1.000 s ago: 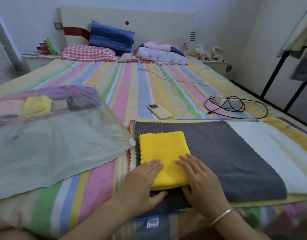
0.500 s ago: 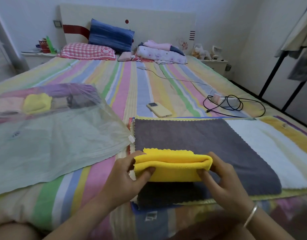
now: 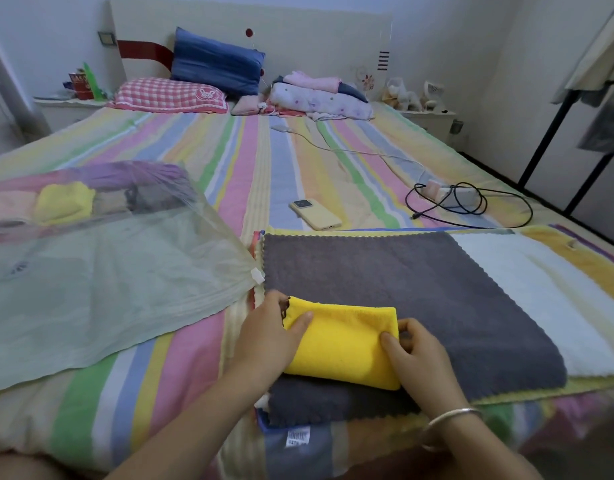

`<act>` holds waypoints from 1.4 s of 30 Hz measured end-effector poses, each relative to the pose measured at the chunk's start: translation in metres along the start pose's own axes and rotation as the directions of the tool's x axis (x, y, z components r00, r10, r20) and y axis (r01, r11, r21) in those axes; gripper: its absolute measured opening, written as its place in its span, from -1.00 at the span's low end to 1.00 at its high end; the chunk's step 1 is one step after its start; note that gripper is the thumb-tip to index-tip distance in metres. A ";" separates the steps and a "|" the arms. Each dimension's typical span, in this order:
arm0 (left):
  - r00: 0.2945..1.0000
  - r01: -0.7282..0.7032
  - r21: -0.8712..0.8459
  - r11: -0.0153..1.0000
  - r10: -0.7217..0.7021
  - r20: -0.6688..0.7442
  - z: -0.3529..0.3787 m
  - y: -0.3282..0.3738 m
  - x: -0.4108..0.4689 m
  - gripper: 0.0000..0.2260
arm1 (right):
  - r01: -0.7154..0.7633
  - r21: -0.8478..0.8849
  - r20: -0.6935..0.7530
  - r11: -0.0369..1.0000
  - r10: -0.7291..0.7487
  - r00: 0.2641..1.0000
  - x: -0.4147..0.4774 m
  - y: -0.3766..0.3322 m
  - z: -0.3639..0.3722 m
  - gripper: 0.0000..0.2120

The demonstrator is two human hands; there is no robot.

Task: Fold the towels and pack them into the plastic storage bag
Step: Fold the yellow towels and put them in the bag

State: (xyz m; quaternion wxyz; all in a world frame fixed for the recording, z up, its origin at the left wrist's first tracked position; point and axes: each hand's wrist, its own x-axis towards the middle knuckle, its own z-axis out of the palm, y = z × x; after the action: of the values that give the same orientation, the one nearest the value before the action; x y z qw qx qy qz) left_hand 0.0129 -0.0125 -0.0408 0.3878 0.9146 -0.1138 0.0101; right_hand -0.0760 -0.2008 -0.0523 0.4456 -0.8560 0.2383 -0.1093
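A folded yellow towel (image 3: 343,342) lies on a flat grey towel (image 3: 420,299) that tops a stack of spread towels. My left hand (image 3: 267,336) holds the yellow towel's left end, thumb on top. My right hand (image 3: 418,355) pinches its right end. A white towel (image 3: 541,289) and a yellow one (image 3: 582,261) show from under the grey one. To the left lies the clear plastic storage bag (image 3: 101,289), with several folded towels (image 3: 63,202) packed at its far end.
A phone in a yellow case (image 3: 316,213) lies on the striped bed just beyond the towel stack. A black cable and power strip (image 3: 461,199) sit to the right. Pillows and folded bedding line the headboard. A dark rack stands at the right.
The yellow towel, pressed flat under both hands a second ago, was lifted and folded over. It now lies smaller on the grey towel, held at both ends.
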 end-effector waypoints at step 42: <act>0.918 0.219 -0.498 0.839 -0.004 0.398 -0.096 -0.028 0.019 -0.71 | 0.778 -0.519 0.521 0.355 -0.590 0.617 -0.014 -0.089 0.025 -0.42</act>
State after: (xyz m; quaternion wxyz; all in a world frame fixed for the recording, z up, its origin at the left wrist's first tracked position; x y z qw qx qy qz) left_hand 0.0444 0.0706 0.0090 0.5964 0.7600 -0.1307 -0.2227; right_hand -0.0505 -0.1331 0.0060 0.0189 -0.9804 -0.1787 -0.0803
